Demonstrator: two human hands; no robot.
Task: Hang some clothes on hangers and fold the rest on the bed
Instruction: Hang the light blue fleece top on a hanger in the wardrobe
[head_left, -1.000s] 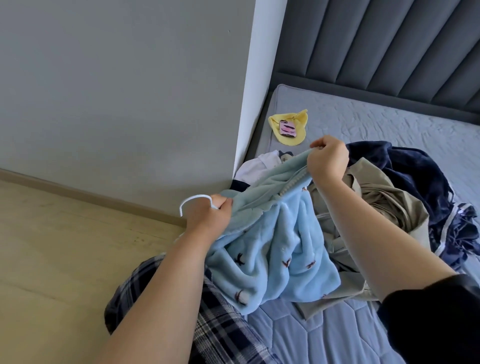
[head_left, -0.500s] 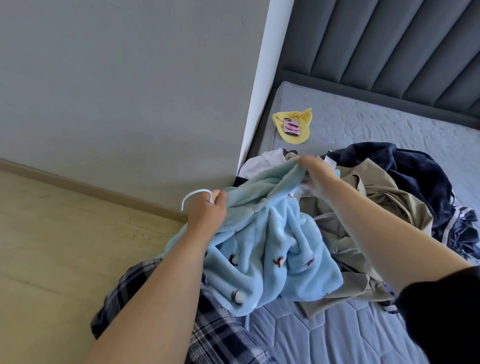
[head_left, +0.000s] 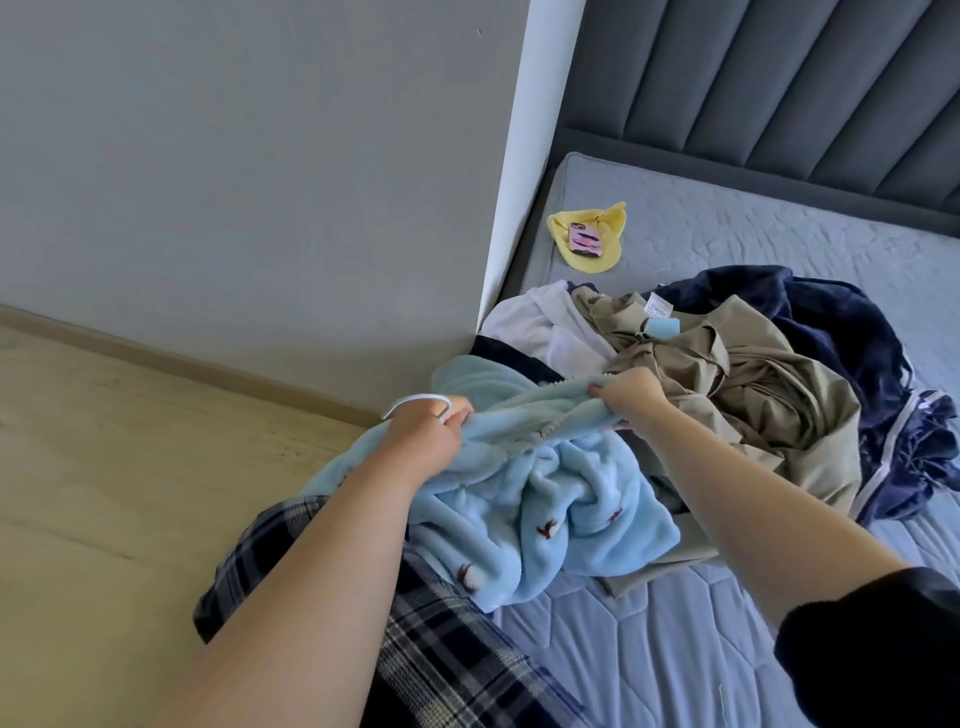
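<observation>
Hands, two: left hand (head_left: 423, 436) clamps one white hanger (head_left: 413, 398) and one blue fleece garment (head_left: 561, 499); right hand (head_left: 631, 395) pinches that garment's far edge.

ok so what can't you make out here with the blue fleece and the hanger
Head view only:
1. Hanger: just its white hook shows; the rest is hidden inside the blue fleece and behind the left hand.
2. Right hand: fingertips buried in a fleece fold.
3. Care label on the khaki garment: print too small to read.
</observation>
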